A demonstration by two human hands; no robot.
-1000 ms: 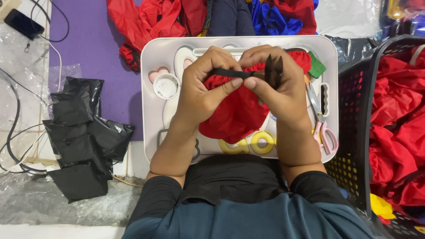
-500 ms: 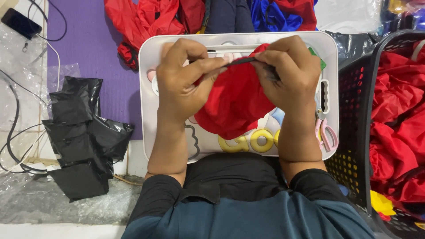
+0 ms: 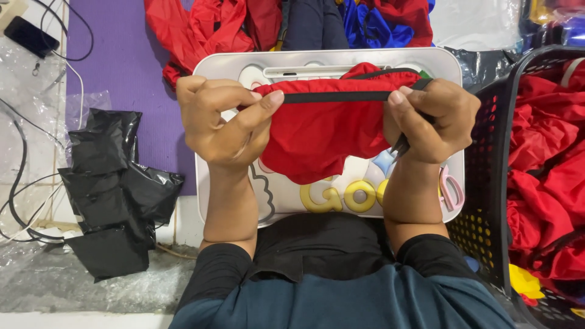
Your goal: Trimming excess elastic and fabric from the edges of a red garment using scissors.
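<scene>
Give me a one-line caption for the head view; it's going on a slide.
Left hand and right hand stretch a red cloth's black band taut above a white lap tray.

A white lap tray (image 3: 454, 61) with rounded corners serves as the worktop, set across the person's lap. Its surface carries printed cartoon shapes and large yellow letters (image 3: 341, 196) along the near edge. A pair of pink-handled scissors (image 3: 452, 190) lies on its right side, partly hidden. Beyond the tray, the floor bears a purple mat (image 3: 119, 73), on which red cloth (image 3: 201, 27), dark blue cloth (image 3: 314, 24) and bright blue cloth (image 3: 372, 24) are heaped. Left of the tray, a pile of black plastic bags (image 3: 113, 195) lies on clear plastic sheeting (image 3: 55, 286), near black and white cables (image 3: 18, 183). A black basket (image 3: 487, 201) of red cloth stands at right.
</scene>
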